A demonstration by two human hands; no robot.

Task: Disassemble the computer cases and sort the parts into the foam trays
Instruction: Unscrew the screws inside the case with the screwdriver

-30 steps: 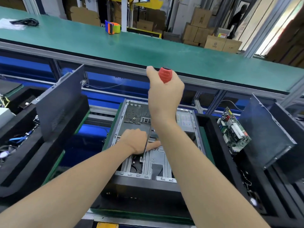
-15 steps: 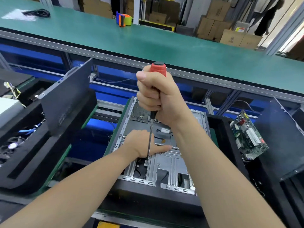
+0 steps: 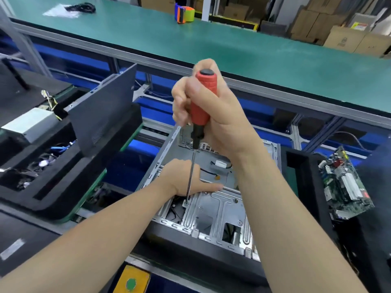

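Observation:
An open grey computer case (image 3: 213, 214) lies flat in front of me, its metal drive bracket facing up. My right hand (image 3: 213, 115) grips the red handle of a long screwdriver (image 3: 204, 98), held upright. The shaft runs down to a screw (image 3: 186, 204) at the bracket's left side. My left hand (image 3: 186, 178) rests on the bracket just behind the shaft, index finger stretched out to the right. A black foam tray (image 3: 63, 187) on the left holds a silver power supply (image 3: 29, 125), cables and a dark side panel (image 3: 105, 115).
A black foam tray on the right (image 3: 304, 187) holds a green motherboard (image 3: 344, 185) standing on edge. A long green conveyor (image 3: 232, 47) runs behind, with an orange and green tape roll (image 3: 184, 12) on it. Cardboard boxes (image 3: 338, 37) stand beyond. A yellow plate with a green button (image 3: 132, 282) sits below.
The view has shifted closer and slightly left. My right hand has regripped the screwdriver handle, showing more of it. The tip stays on the same screw, and my left hand stays on the bracket.

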